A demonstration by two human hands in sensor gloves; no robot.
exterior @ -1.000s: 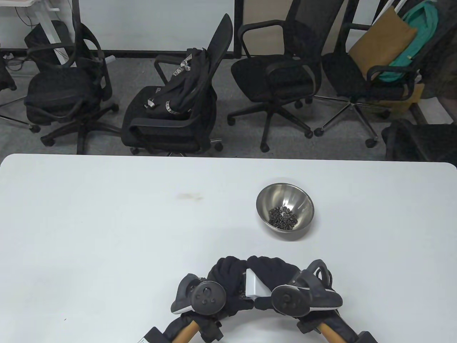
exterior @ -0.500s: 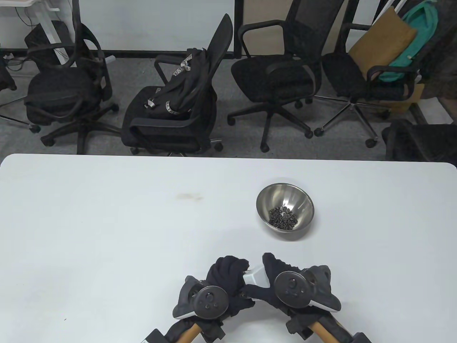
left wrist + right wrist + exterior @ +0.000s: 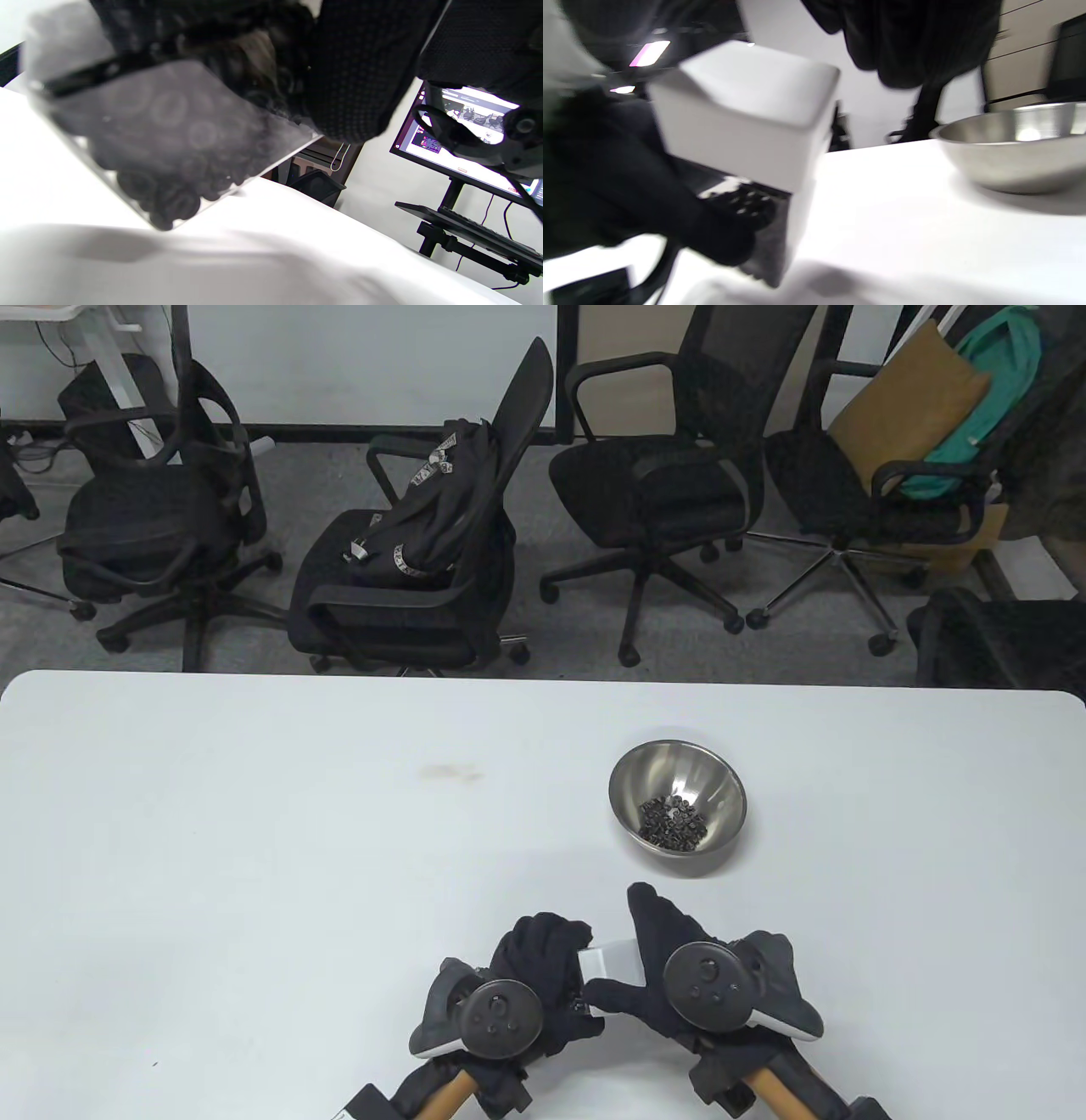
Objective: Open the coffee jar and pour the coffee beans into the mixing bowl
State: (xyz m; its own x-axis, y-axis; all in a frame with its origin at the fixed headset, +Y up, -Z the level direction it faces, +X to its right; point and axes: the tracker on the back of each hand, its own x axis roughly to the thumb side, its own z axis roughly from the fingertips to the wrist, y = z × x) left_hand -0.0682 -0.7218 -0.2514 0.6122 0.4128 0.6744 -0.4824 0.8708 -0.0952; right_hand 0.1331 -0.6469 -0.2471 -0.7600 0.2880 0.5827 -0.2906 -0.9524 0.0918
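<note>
Gripped in the left hand [image 3: 543, 963], the jar [image 3: 169, 144] sat tilted low over the table [image 3: 254, 831] near its front edge, clear wall showing dark beans [image 3: 169, 203] gathered at the lower end in the left wrist view. Its white lid [image 3: 746, 110] pointed toward the right hand [image 3: 657, 976], whose fingers lay spread around the lid's side, thumb under it; whether that hand was truly holding the lid or only touching it could not be told, and the right wrist view was too blurred to settle it. The lid looked seated on the jar.

Beyond the hands, right of centre, the bowl [image 3: 677, 808] stood apart from them, with a small heap of beans lying in its bottom. So some coffee was in the bowl, yet the jar held more and appeared capped. By that reading the opening was in hand, and a pour remained if the rest was meant to go in.

Room for moving looked generous: bare tabletop lay between hands and bowl, and wide to the left. The jar rode close to the near edge, so a slipped lid could drop off the front. Past the far edge stood office chairs [image 3: 670, 492].
</note>
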